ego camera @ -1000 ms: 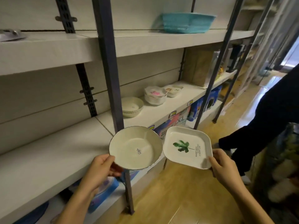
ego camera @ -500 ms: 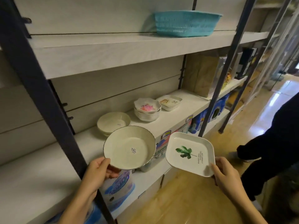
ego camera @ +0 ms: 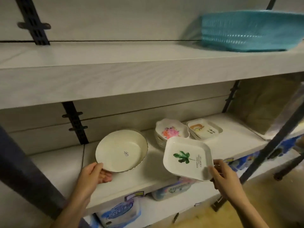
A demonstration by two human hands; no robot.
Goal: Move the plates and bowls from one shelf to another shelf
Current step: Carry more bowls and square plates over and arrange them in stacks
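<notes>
My left hand [ego camera: 93, 175] grips the near rim of a round cream bowl [ego camera: 120, 153], thumb on top and fingers beneath. It holds the bowl tilted over the middle shelf [ego camera: 54, 165], left of centre. My right hand [ego camera: 225, 180] pinches the near corner of a square plate [ego camera: 187, 158] printed with a green leaf. The plate is tilted over the shelf's front edge, to the right of the bowl and apart from it.

Toward the back edge of the same shelf stands a stack of flower dishes [ego camera: 171, 132]. Just beside it on the right is a stack of rainbow dishes [ego camera: 204, 129]. The leaf plate overlaps the flower stack in view, and I cannot tell whether they touch. A blue basket [ego camera: 246, 30] sits at the right end of the upper shelf [ego camera: 115, 63].

By my reckoning the job is partway done, if this is the receiving shelf. Stacks stand on it, and the two pieces in my hands are not yet set down. Whether more wait on the other shelf is out of view.
</notes>
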